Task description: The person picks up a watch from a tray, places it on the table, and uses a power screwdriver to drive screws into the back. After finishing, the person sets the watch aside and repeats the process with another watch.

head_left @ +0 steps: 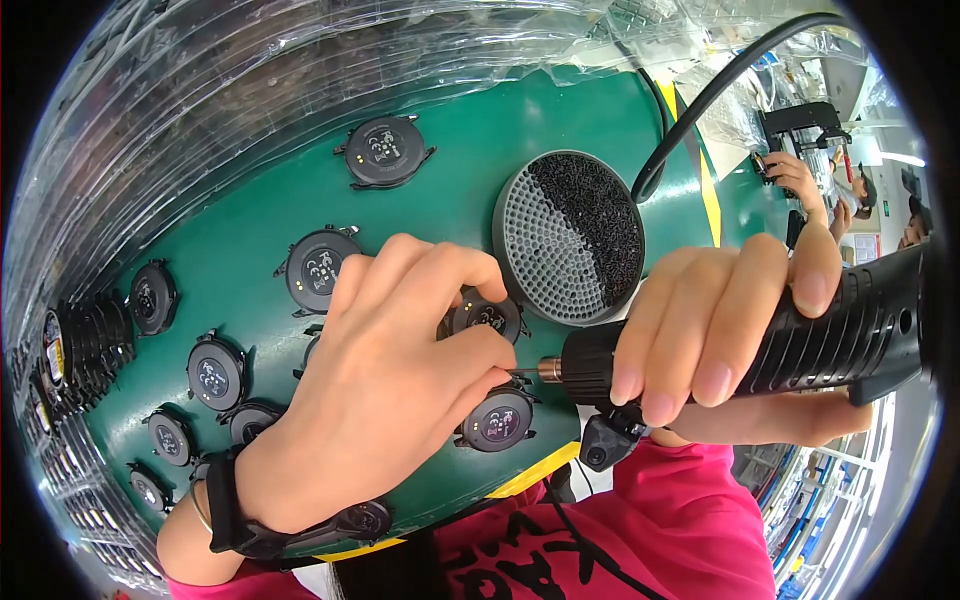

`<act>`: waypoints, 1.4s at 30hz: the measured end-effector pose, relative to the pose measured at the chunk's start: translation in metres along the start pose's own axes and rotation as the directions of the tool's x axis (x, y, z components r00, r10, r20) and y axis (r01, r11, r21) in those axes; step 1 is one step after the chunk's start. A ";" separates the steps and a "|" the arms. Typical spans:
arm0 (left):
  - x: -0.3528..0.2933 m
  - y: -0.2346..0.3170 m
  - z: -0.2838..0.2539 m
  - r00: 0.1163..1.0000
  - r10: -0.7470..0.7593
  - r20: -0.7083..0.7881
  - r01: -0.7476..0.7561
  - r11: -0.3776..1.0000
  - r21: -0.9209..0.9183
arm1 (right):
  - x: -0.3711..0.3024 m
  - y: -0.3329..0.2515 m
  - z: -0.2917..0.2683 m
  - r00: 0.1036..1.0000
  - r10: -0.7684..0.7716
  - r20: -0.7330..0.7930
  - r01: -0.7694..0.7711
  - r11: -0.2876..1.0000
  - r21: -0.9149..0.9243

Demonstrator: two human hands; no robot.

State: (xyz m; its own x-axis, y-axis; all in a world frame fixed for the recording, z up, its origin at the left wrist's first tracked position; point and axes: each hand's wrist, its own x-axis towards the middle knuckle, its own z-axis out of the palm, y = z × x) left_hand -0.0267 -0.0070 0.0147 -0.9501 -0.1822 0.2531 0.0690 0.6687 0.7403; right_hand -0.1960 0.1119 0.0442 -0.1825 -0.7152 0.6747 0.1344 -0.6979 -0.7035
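My right hand (pixel 710 330) is wrapped round a black electric screwdriver (pixel 835 335), held nearly level with its thin bit pointing left. Beside the bit's tip, my left hand (pixel 400 350) curls over a round black watch case (pixel 487 318), its index finger and thumb at the case's edges. My fingers partly cover that case. Just below the bit lies another watch case (pixel 497 420), back side up. Farther off stands a round grey dimpled dish (pixel 510 225), partly filled with tiny black pieces (pixel 590 205), which look like screws.
More watch cases lie on the green mat (pixel 480 130), including one at the back (pixel 384 152) and one left of my hand (pixel 318 270). A stack of dark cases (pixel 90 340) stands far left. Clear plastic sheeting (pixel 300 60) borders the back. A black cable (pixel 720 85) arches at right, near another person's hand (pixel 795 180).
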 end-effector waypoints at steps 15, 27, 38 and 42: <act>0.004 0.004 0.005 0.998 0.046 -0.033 -0.043 0.994 0.097 | -0.003 0.002 0.011 0.988 -0.039 -0.149 0.034 0.999 -0.033; 0.002 0.000 0.003 0.999 0.028 -0.040 -0.027 0.999 0.019 | 0.001 0.002 0.006 0.973 -0.108 -0.205 0.112 0.994 0.011; 0.003 -0.001 0.004 1.000 0.023 0.017 -0.021 0.996 -0.083 | 0.005 0.001 0.010 0.948 -0.041 -0.315 0.066 0.995 0.070; 0.003 0.000 0.004 0.999 0.034 0.004 -0.034 0.998 -0.060 | 0.005 0.000 0.010 0.955 -0.024 -0.296 0.041 0.998 0.051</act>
State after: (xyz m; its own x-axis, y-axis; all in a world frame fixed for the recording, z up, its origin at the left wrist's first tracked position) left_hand -0.0308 -0.0041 0.0131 -0.9484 -0.1566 0.2756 0.1189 0.6302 0.7673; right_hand -0.1870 0.1085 0.0500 -0.4655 -0.6551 0.5951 0.1764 -0.7276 -0.6630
